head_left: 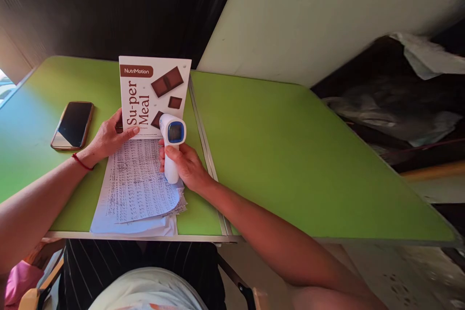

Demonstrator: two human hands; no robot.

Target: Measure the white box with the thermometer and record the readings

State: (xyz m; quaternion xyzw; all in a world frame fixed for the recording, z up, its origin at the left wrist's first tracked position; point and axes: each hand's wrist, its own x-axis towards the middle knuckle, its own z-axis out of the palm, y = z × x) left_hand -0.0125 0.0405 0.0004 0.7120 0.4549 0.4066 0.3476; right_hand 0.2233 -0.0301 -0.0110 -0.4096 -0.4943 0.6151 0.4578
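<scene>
My left hand (109, 134) grips the lower left corner of a white box (132, 101), thumb across its front. The box stands tilted up, printed "NutriMotion Su-per Meal" with pictures of brown chocolate pieces. Wrapped round the handle of a white infrared thermometer (171, 167) is my right hand (187, 164). The thermometer's blue-framed screen faces me, and its head overlaps the lower right part of the box; whether the two touch I cannot tell. Beneath both hands lie handwritten paper sheets (140, 189), partly covered by the thermometer and the box.
A smartphone (72, 125) lies face up to the left of my left hand. The green folding table (290, 155) has a metal seam right of the papers. A dark panel (119, 5) and a pale wall (283, 19) rise behind it. Crumpled plastic (385, 111) sits beyond the right edge.
</scene>
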